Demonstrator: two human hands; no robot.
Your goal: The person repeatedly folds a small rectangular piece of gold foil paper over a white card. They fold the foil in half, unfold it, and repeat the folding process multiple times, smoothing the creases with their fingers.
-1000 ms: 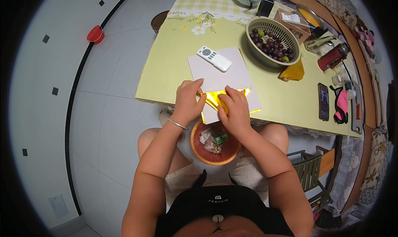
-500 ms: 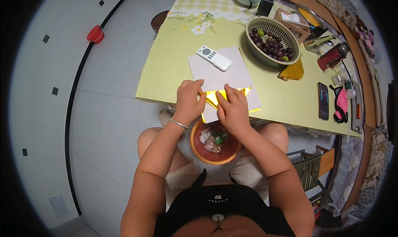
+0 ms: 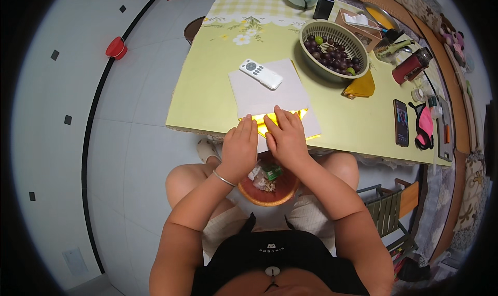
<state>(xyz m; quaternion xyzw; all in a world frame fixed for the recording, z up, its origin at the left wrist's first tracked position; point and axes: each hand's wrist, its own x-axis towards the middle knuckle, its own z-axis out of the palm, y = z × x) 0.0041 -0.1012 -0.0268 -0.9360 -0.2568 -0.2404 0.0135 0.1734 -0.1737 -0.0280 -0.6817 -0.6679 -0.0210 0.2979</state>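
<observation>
A sheet of shiny gold foil paper [image 3: 262,128] with a folded edge lies on a stack of pale paper sheets [image 3: 282,95] at the table's near edge. My left hand [image 3: 239,146] rests flat on the foil's left part, fingers stretched forward. On its right part presses my right hand [image 3: 288,140], its fingers spread and its fingertips at the folded edge. Both hands cover much of the foil. A white remote control [image 3: 261,74] lies on the far part of the stack.
The table [image 3: 202,88] also bears a basket of grapes [image 3: 306,55], folded gold paper [image 3: 361,86], a phone [image 3: 401,122], a pink-and-black eye mask [image 3: 424,126] and a red thermos [image 3: 411,67]. Below the table edge, a waste bin [image 3: 270,198] stands between my knees.
My left hand has gone from pinching the foil's left edge to lying flat on it. My right hand remains on the foil, its fingers more spread. The view has shifted slightly.
</observation>
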